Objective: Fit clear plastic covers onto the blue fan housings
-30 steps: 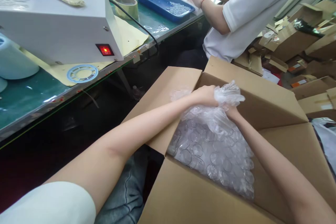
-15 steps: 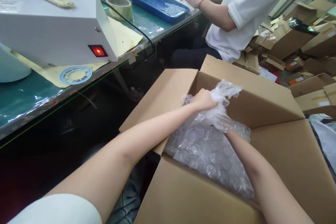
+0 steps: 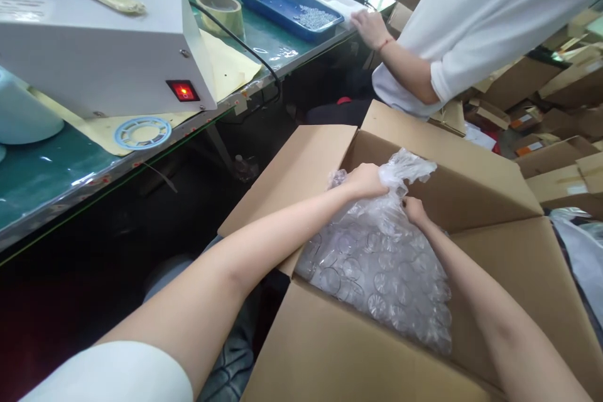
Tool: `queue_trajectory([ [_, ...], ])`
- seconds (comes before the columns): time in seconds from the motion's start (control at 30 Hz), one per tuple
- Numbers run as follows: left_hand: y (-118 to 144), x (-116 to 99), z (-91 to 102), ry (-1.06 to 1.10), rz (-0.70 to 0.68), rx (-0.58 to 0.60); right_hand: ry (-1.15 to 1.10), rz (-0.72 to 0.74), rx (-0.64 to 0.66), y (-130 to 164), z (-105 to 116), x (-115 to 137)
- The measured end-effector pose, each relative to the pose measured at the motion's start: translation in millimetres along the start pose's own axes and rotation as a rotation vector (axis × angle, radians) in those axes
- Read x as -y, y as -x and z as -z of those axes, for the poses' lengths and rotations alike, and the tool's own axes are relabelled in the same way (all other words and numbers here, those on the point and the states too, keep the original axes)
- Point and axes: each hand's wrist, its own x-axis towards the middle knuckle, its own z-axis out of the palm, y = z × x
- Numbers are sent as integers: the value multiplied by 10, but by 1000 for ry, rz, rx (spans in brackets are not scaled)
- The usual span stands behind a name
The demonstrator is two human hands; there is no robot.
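My left hand (image 3: 370, 180) grips the bag (image 3: 381, 257) neck closed; my right hand (image 3: 414, 210) pinches it below, inside the box (image 3: 494, 276).

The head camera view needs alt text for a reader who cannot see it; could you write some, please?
The left hand grips the gathered neck of a clear plastic bag of small transparent discs in an open cardboard box, with the right hand on the bag below it. Beyond, a co-worker works at a green bench.
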Motion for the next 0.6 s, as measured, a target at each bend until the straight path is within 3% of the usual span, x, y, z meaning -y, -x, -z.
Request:
queue_trajectory([
  [0.13,-51,24,-18,-49,18,50,-35,-5,-10,106,313,-12],
  [0.33,-14,25,22,-45,-47,136,-168,106,-39,402,782,267],
  [0.6,154,-278,263,107,-274,368,-337,186,-77,892,1028,574],
])
